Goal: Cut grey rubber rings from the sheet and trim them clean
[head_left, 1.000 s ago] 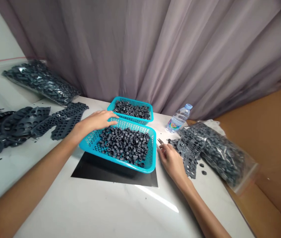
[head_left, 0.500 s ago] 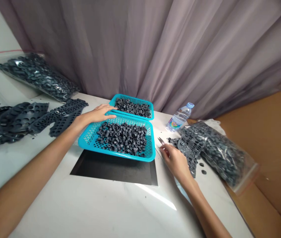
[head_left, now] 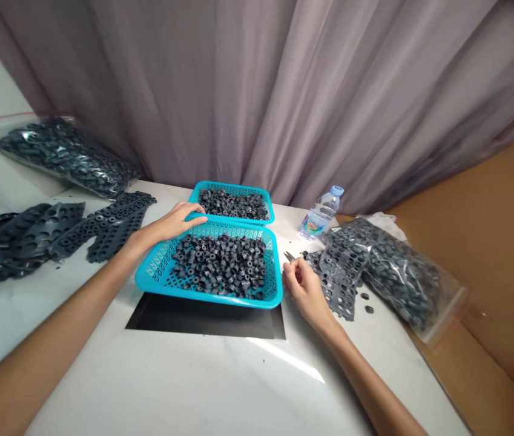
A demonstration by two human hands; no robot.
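A blue perforated plastic basket (head_left: 209, 297) stands in front of me, holding a heap of small dark grey ring-shaped pieces (head_left: 220, 263). My left hand (head_left: 172, 223) is closed on its far left rim, thumb along the edge. Behind it, a second blue basket (head_left: 271, 206) holds more of the same pieces. My right hand (head_left: 304, 287) is closed around tweezers (head_left: 289, 257), whose tips point away from me, just right of the near basket. Beside that hand lies a perforated dark grey sheet (head_left: 341, 281).
A black mat (head_left: 202, 321) lies partly under the near basket. To the right are a water bottle (head_left: 320, 215), a filled clear bag (head_left: 402, 278) and cardboard (head_left: 506, 254). Another filled bag (head_left: 66, 151) and punched sheets (head_left: 39, 233) lie on the left. A curtain (head_left: 238, 91) hangs behind.
The near basket has shifted slightly toward me over the mat, with my left hand at its rim. My right hand has come closer to the basket's right side, tweezers still held.
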